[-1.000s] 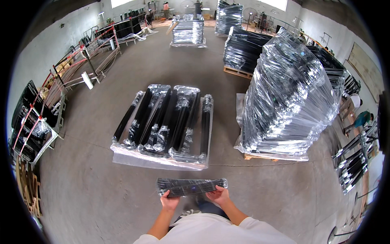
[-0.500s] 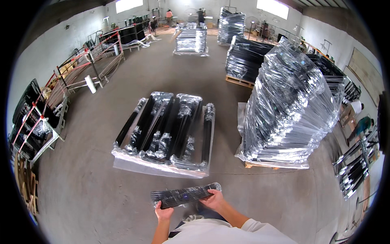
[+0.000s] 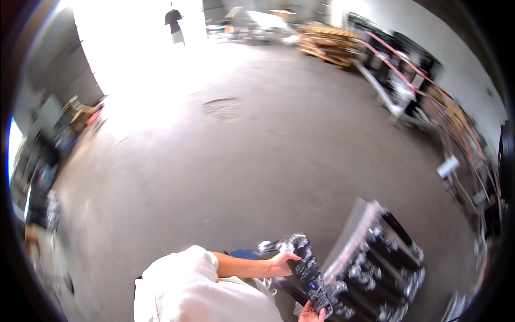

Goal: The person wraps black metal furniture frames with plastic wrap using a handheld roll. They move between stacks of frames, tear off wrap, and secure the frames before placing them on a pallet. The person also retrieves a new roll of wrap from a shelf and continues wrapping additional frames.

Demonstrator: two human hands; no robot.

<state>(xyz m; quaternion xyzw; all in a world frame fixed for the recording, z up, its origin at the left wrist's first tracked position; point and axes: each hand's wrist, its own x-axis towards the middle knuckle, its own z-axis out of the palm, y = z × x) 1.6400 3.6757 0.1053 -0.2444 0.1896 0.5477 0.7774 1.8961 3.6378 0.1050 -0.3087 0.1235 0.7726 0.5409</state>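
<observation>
At the left edge we see blurred clutter (image 3: 43,204), and at the upper left a glaring doorway (image 3: 129,53) with a person (image 3: 173,22) in a dark top before it. Our shirt (image 3: 198,284) fills the lower left. At bottom centre, our left hand (image 3: 282,264) is on the long side of a black, film-wrapped bundle (image 3: 309,269); we see its thumb side closed over the edge, the other fingers partly hidden. The bundle slants down rightward to our right hand (image 3: 311,313), cut by the lower edge, whose thumb and a fingertip pinch its lower end, parted only by its thickness. Pallets (image 3: 330,43) sit upper right, wrapped lengths (image 3: 378,257) lower right; beyond are a rack (image 3: 387,101) and a white roll (image 3: 448,167).
</observation>
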